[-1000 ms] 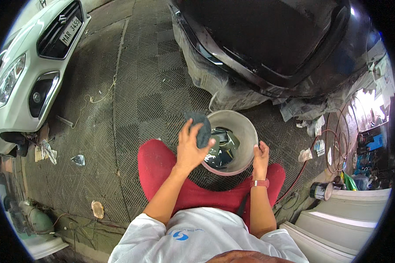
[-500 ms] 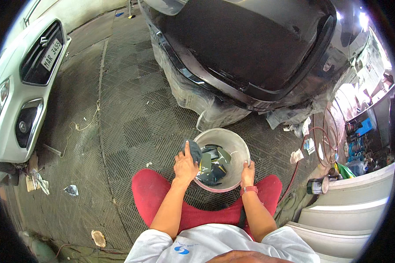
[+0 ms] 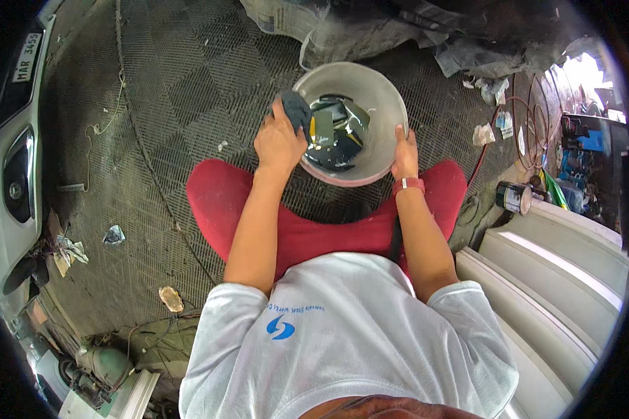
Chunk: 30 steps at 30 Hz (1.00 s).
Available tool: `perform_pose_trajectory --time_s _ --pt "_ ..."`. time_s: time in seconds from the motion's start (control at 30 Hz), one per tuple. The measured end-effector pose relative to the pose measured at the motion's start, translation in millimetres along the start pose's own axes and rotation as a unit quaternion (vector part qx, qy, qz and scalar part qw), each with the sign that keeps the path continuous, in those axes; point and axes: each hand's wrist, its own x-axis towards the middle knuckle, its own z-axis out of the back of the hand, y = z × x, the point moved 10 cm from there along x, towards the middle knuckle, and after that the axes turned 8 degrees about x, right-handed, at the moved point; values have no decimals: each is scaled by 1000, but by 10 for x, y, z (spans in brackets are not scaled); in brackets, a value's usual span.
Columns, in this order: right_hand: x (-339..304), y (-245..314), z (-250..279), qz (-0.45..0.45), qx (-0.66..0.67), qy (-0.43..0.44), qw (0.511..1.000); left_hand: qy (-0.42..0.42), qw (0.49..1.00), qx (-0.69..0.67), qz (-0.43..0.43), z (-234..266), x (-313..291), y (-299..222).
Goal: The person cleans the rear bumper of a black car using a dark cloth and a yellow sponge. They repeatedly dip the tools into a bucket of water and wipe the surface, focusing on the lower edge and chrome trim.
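Observation:
A round whitish bucket (image 3: pixel 383 126) stands between my knees. In its liquid lie several dark and olive-green flat pieces (image 3: pixel 337 129), some with a yellow edge; their kind I cannot make out. My left hand (image 3: pixel 279 144) is closed on a dark grey cloth (image 3: pixel 297 112) against the bucket's left rim. On the right side, my right hand (image 3: pixel 405 155) grips the rim, its thumb showing at the wall and its other fingers mostly hidden.
Dark ribbed flooring (image 3: pixel 154 140) surrounds me. A white car (image 3: pixel 21 174) stands at the left, and a dark vehicle edged with masking sheets (image 3: pixel 461 52) ahead. On the right are a paint can (image 3: pixel 514 197), a reddish hose (image 3: pixel 479 157) and stacked white panels (image 3: pixel 545 279).
The view has tilted down toward my body, so the bucket and both hands sit higher in the picture. Both hands keep their holds on cloth and rim.

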Motion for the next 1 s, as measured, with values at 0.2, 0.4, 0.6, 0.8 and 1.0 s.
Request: perform_pose_trajectory --time_s 0.2,0.4,0.6,0.8,1.0 --pt "167 49 -5 37 -36 24 998 13 999 32 -4 291 -163 -49" --pt "464 -156 84 93 -88 -7 992 -32 995 -66 -69 687 -325 -639" --pt "368 -34 143 145 -99 -62 982 12 987 -76 -144 330 -325 -777" --pt "320 35 172 191 -170 -94 962 -67 971 -44 -224 72 -349 -547" --pt "70 303 28 188 -178 -121 958 -49 983 -20 -174 -303 -299 -435"
